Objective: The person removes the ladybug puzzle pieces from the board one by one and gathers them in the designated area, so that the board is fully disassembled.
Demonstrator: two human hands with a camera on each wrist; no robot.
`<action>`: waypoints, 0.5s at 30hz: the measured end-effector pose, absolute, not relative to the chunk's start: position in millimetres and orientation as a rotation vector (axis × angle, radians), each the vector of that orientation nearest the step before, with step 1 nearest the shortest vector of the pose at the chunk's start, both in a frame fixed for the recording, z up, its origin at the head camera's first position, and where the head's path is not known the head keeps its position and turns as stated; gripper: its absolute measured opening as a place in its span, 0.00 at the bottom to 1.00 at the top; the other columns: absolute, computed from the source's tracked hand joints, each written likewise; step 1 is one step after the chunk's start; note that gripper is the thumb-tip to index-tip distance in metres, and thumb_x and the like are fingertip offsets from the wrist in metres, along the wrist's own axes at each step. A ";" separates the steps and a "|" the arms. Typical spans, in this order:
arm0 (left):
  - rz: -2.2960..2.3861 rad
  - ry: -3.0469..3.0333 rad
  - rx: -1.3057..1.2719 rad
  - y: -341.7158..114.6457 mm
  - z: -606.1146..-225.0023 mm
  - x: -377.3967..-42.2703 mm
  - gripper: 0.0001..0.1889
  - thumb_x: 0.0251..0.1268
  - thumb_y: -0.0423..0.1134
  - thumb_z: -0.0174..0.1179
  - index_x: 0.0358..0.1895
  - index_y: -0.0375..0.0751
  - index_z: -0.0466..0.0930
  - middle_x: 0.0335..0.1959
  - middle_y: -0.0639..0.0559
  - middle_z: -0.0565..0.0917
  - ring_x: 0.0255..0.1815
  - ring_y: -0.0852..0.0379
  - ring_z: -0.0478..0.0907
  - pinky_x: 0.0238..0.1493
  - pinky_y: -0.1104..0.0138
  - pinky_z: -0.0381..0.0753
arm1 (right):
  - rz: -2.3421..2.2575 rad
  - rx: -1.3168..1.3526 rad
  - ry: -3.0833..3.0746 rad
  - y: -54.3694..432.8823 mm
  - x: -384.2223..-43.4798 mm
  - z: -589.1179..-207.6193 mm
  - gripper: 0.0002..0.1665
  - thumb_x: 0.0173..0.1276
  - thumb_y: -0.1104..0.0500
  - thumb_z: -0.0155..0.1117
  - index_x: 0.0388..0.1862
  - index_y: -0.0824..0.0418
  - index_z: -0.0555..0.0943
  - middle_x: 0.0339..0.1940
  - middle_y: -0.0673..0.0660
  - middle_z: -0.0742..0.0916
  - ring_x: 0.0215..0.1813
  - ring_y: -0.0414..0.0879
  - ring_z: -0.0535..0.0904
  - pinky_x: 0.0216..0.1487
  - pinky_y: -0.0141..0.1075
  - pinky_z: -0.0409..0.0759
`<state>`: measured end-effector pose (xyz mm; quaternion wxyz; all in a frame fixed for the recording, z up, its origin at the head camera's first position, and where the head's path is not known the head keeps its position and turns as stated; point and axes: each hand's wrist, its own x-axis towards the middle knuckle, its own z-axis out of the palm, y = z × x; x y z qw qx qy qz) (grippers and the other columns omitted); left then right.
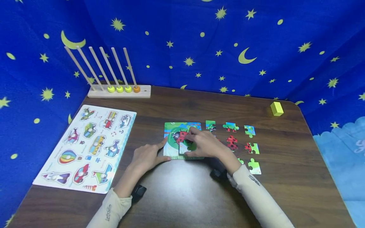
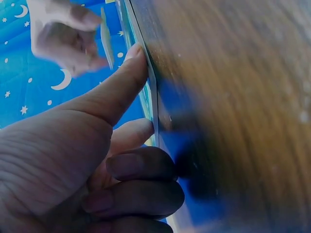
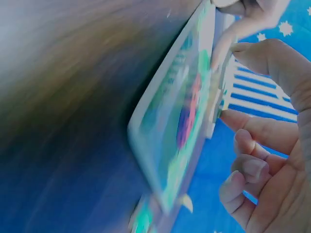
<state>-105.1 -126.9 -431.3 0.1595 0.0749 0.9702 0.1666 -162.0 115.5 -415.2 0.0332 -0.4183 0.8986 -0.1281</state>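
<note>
A ladybug puzzle board (image 1: 170,148) lies flat on the table. My left hand (image 1: 146,157) holds it at its near left corner, index finger on the left side and thumb on the near edge. In the left wrist view, that hand's other fingers are curled. My right hand (image 1: 206,143) pinches a puzzle piece (image 1: 184,148), pale with some green, between thumb and index finger over the board's near right part. The piece (image 2: 106,39) appears edge-on, apart from the board, in the left wrist view. Part of the board is hidden under the right hand.
Loose puzzle pieces lie right of the board, among them a red spotted piece (image 1: 232,142) and a green-white piece (image 1: 254,166). A picture peg board (image 1: 94,148) is at left. Behind it stands a peg rack (image 1: 119,94) with beads. A yellow block (image 1: 277,109) sits far right.
</note>
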 end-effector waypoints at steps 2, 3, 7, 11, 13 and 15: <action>0.475 2.773 0.211 -127.3 -430.9 -105.1 0.43 0.57 0.67 0.63 0.76 0.59 0.62 0.25 0.39 0.81 0.19 0.53 0.68 0.19 0.61 0.66 | -0.397 -1.265 2.787 131.7 -157.3 -412.8 0.32 0.54 0.41 0.76 0.51 0.60 0.86 0.37 0.50 0.75 0.23 0.36 0.63 0.22 0.28 0.58; 0.479 2.768 0.211 -127.5 -430.8 -105.2 0.43 0.57 0.67 0.63 0.76 0.59 0.62 0.22 0.40 0.78 0.19 0.53 0.67 0.19 0.61 0.66 | -0.388 -1.245 2.800 139.7 -154.5 -412.2 0.32 0.54 0.41 0.76 0.52 0.60 0.86 0.37 0.50 0.75 0.23 0.36 0.62 0.21 0.28 0.57; 0.480 2.763 0.222 -129.3 -430.1 -105.3 0.44 0.57 0.68 0.63 0.76 0.59 0.62 0.25 0.38 0.80 0.20 0.53 0.67 0.20 0.61 0.66 | -0.348 -1.171 2.845 169.0 -141.5 -412.2 0.33 0.53 0.41 0.77 0.52 0.60 0.86 0.37 0.51 0.75 0.20 0.36 0.58 0.20 0.28 0.54; 0.469 2.759 0.213 -132.9 -430.2 -105.5 0.44 0.57 0.68 0.63 0.76 0.60 0.62 0.26 0.38 0.80 0.21 0.53 0.68 0.20 0.61 0.66 | -0.291 -1.127 2.863 186.3 -133.0 -416.6 0.34 0.52 0.41 0.77 0.53 0.60 0.86 0.39 0.52 0.76 0.22 0.36 0.59 0.21 0.28 0.55; 0.475 2.751 0.207 -134.1 -430.8 -105.2 0.44 0.57 0.68 0.64 0.76 0.60 0.61 0.21 0.41 0.76 0.21 0.53 0.67 0.20 0.61 0.65 | -0.268 -1.121 2.865 190.8 -131.6 -418.8 0.35 0.51 0.41 0.77 0.54 0.60 0.86 0.40 0.52 0.77 0.24 0.36 0.61 0.22 0.28 0.57; 0.481 2.754 0.211 -134.9 -431.6 -104.9 0.43 0.57 0.67 0.64 0.76 0.60 0.62 0.22 0.40 0.77 0.21 0.53 0.66 0.20 0.61 0.65 | -0.259 -1.114 2.861 193.4 -131.3 -420.9 0.35 0.51 0.42 0.77 0.55 0.60 0.85 0.41 0.53 0.77 0.25 0.36 0.63 0.23 0.27 0.58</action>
